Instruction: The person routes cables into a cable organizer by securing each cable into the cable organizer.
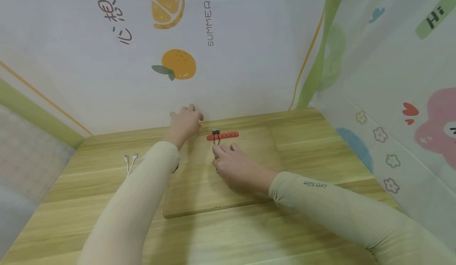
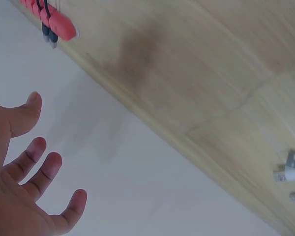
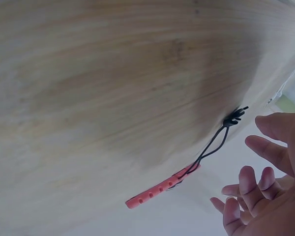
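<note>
A red cable clip strip (image 1: 228,135) lies near the far edge of a wooden board (image 1: 192,203). Two black plugs (image 1: 215,132) sit side by side at its left part, pointing away from me. Their black cable (image 3: 217,142) runs back toward me and ends in a tied bundle (image 3: 234,117). My right hand (image 1: 238,168) hovers over the board beside this cable; in the right wrist view its fingers are loosely bent and apart from it. Left of the strip, my left hand (image 1: 186,124) hangs with spread fingers, holding nothing in the left wrist view (image 2: 27,182).
A white cable (image 1: 131,164) with two plugs lies on the wooden table (image 1: 89,189), left of the board. Behind the table hangs a white printed curtain (image 1: 249,59); another printed sheet (image 1: 377,79) hangs on the right. A small dark object (image 1: 175,169) is partly hidden by the left sleeve.
</note>
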Available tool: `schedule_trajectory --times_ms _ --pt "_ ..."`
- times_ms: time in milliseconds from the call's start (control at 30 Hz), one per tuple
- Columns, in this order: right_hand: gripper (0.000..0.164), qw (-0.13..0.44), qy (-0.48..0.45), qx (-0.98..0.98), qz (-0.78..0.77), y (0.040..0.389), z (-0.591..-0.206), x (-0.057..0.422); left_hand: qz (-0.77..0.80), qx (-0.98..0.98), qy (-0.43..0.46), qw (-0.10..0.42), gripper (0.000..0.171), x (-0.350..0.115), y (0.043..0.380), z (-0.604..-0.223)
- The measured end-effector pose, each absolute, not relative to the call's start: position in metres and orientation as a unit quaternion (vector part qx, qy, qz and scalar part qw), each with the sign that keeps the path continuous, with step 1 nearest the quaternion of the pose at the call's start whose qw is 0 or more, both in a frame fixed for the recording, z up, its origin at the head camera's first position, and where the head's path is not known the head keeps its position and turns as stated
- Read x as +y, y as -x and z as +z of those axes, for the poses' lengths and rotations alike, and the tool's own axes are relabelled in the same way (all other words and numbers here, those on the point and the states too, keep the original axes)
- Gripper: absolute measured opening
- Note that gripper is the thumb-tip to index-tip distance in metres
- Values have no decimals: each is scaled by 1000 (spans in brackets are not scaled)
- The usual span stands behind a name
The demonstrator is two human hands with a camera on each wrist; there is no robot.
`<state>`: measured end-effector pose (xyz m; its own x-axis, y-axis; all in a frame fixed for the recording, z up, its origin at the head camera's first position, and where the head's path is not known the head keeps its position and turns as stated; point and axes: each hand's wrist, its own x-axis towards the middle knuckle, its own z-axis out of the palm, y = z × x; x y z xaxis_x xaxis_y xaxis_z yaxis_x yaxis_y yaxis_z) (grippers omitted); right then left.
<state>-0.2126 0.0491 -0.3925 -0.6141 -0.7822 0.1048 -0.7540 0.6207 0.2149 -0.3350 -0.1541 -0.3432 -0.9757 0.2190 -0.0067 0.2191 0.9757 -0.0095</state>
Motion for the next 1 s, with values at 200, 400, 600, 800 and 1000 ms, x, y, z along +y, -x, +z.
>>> schedule_trajectory --times_ms 200,400,600,800,1000 --pt "24 85 -436 -893 -76 208 -385 42 -23 993 -113 4 37 -171 326 -331" --pt "21 96 -447 -884 -95 204 -379 30 -28 993 -113 6 33 -192 312 -316" --pt "22 108 -459 -875 -110 201 -377 13 -19 994 -108 23 35 -217 298 -309" --pt "25 97 -469 -872 -104 197 -377 -3 -13 993 -107 39 34 -243 289 -308" --pt "24 67 -472 -874 -93 190 -380 -29 8 993 -98 61 32 -264 281 -315"
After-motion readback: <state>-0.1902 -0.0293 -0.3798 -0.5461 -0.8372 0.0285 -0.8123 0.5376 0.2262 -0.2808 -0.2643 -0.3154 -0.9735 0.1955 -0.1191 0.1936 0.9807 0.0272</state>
